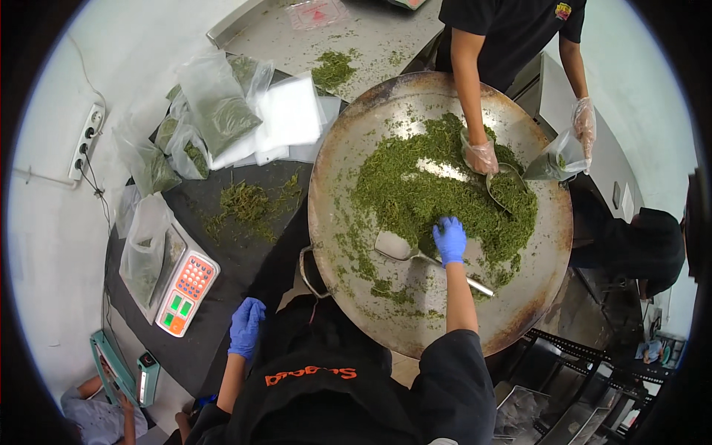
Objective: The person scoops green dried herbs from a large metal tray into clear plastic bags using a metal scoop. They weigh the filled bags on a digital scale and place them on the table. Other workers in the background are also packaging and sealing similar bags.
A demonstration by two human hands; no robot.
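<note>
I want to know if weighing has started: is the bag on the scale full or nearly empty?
Nearly empty: the clear bag on the scale lies slack, with little green visible inside.

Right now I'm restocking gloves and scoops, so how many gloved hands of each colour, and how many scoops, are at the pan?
Blue gloved hands: 2, left hand and right hand
Clear gloved hands: 2
Metal scoops: 2
Total: 6

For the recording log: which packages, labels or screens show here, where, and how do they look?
Clear plastic bags of green herb: heaped at upper left on the dark counter.
Clear bag: lying on the scale.
Scale: white, with orange keys and green displays, left of the left hand.
Flat bag: clear with red print, at top.
</note>
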